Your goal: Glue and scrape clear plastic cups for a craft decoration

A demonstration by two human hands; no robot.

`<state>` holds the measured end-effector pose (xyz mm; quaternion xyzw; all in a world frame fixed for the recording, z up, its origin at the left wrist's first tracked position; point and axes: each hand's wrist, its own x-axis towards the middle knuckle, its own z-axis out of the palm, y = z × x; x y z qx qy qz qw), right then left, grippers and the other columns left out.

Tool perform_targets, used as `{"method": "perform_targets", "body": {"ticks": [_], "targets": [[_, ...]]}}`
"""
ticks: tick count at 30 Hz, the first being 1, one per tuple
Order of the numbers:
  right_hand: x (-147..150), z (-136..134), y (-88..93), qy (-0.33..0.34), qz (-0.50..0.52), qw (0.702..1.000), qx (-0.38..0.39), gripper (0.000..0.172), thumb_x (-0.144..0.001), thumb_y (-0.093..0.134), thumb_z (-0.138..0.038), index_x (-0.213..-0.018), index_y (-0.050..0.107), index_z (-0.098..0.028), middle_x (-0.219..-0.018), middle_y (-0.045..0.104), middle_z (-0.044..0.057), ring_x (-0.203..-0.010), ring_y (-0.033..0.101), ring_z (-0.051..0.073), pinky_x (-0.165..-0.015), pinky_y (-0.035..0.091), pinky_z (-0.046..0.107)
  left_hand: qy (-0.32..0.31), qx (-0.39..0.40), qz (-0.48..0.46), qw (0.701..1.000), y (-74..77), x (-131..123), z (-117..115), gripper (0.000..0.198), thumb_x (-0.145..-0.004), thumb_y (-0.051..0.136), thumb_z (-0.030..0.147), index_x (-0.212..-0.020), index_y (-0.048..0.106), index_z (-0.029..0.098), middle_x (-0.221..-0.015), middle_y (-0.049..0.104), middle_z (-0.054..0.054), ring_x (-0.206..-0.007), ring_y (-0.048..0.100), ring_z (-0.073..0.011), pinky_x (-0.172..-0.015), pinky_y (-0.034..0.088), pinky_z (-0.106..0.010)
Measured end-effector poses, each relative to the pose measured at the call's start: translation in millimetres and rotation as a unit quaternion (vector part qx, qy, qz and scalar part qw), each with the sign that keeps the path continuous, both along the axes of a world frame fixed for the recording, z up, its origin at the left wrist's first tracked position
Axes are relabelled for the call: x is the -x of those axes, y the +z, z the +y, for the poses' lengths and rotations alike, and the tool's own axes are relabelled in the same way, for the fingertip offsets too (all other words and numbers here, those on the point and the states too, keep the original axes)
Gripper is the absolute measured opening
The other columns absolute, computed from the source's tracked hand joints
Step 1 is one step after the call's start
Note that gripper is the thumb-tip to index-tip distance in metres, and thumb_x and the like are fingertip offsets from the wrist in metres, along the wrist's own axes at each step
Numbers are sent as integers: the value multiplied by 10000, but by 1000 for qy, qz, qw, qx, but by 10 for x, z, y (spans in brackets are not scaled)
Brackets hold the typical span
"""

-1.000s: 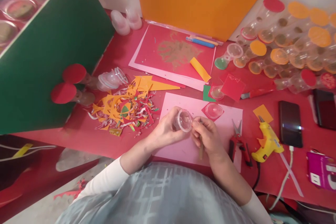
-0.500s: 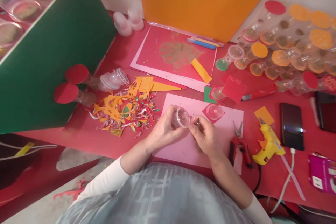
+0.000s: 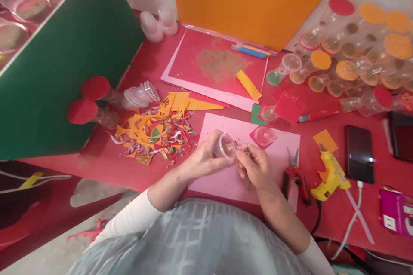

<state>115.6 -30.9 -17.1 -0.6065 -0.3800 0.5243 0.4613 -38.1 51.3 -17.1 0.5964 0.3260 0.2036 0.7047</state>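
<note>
The left hand (image 3: 201,160) is closed around a small clear plastic cup (image 3: 226,146), held just above the pink sheet (image 3: 280,148) on the red surface (image 3: 106,154), its open mouth turned toward the right hand (image 3: 254,165); the right hand is closed on a thin stick-like tool (image 3: 247,182), and its fingertips (image 3: 240,154) meet the cup's rim — the tool's working end is hidden, so its action cannot be told.

Judgement on the step in hand: work at the rim calls for a steady, light grip; thin plastic of this kind would likely buckle under pressure, so the left hand should support the wall without squeezing. Keeping both hands low over the pink sheet seems sound.

Nearby hazards — red-handled scissors (image 3: 293,172) and a yellow glue gun (image 3: 332,172) lie just to the right; paper scraps (image 3: 155,129) lie to the left, near the work.
</note>
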Motion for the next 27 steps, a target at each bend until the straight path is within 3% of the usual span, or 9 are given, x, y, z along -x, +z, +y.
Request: {"method": "perform_targets", "body": {"ticks": [6,13,20,27], "targets": [[9,9,-15,-21,84,996,30,395,-829,631,-517,-616,477,-223,-442,455,-93,-266,383,50,-285,269,155,-22,72,-3,997,-8,20,-11,395,-759,765,457,-926,512,204,-859,584,13,-624,509,-92,-547,415,-222],[16,10,-12,-17,118,991,62,422,-781,647,-540,-581,459,-219,-445,433,-98,-259,356,39,-279,268,148,-39,93,-30,994,-19,25,-9,395,-769,771,452,-939,518,201,-887,571,6,-676,523,-95,-555,433,-206],[-14,9,-46,-21,94,995,30,525,-836,600,-653,-569,504,-211,-457,432,-75,-276,396,57,-273,284,164,-3,151,2,989,5,13,-36,556,-738,792,494,-1057,420,234,-855,559,45,-502,496,-54,-429,412,-191],[-34,-16,-1,-80,52,995,-26,467,-880,631,-595,-636,490,-222,-487,445,-82,-308,395,57,-293,277,164,23,94,-21,995,-50,38,-13,480,-783,762,475,-1002,414,226,-870,608,31,-498,506,-58,-446,425,-203]]}}
